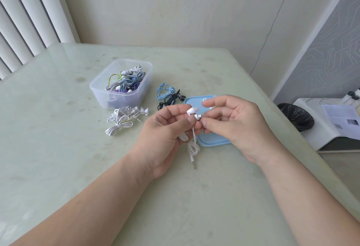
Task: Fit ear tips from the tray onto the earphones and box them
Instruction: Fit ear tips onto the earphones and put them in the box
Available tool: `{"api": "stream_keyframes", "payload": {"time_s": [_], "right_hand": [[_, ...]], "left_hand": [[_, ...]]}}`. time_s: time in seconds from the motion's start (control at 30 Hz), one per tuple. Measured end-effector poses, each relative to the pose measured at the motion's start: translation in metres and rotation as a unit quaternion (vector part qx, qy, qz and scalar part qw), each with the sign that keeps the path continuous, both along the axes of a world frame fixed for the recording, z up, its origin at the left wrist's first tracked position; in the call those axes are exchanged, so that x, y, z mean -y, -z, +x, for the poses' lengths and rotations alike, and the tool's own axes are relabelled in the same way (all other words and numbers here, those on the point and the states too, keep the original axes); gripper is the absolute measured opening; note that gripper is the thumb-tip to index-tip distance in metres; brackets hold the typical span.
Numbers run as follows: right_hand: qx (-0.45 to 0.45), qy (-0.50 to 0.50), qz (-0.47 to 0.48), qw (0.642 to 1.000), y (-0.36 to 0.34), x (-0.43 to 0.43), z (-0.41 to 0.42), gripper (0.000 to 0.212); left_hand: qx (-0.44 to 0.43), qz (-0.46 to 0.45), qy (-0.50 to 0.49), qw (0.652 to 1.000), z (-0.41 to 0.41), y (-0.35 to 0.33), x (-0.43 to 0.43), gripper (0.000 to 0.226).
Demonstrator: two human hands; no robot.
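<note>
My left hand (167, 134) grips a pair of white earphones (193, 113) above the table, both earbuds side by side at its fingertips. The bundled cord and jack plug (193, 163) hang below. The upper earbud carries a white ear tip. My right hand (233, 121) pinches at the nozzle of the lower earbud with thumb and forefinger; whatever it holds there is hidden. Under my right hand lies the light blue tray (209, 139), mostly covered. The clear plastic box (120, 84) with several coloured earphones stands at the back left.
Several white earphone bundles (122, 119) lie in front of the box. A blue coiled set (164, 90) and a black set (171, 99) lie beside the tray. The table's right edge is close; beyond it are a black-lined bin (298, 117) and a white stand with papers (335, 125).
</note>
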State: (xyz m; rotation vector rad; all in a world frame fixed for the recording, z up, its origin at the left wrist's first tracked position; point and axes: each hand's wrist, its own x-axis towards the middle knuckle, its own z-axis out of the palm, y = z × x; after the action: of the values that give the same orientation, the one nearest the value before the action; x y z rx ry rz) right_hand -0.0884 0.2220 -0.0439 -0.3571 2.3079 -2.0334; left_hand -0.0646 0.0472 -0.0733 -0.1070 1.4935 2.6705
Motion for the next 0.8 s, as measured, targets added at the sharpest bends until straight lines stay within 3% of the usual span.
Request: {"api": "stream_keyframes", "payload": {"time_s": [0.23,0.57,0.8], "right_hand": [[-0.001,0.005,0.008,1.0,0.0014,0.0019,-0.0004,0.021],[0.023,0.002,-0.047,0.999,0.0013,-0.0016,-0.0026,0.015],[0.108,-0.013,-0.13,0.985,0.0033,0.0013,-0.0032,0.014]], "left_hand": [[-0.012,-0.01,-0.005,1.0,0.0016,0.0003,-0.0008,0.035],[-0.015,-0.03,-0.024,0.999,0.0007,0.0029,-0.0025,0.023],[-0.017,-0.018,-0.023,0.999,-0.0004,0.0049,-0.0002,0.027]]}}
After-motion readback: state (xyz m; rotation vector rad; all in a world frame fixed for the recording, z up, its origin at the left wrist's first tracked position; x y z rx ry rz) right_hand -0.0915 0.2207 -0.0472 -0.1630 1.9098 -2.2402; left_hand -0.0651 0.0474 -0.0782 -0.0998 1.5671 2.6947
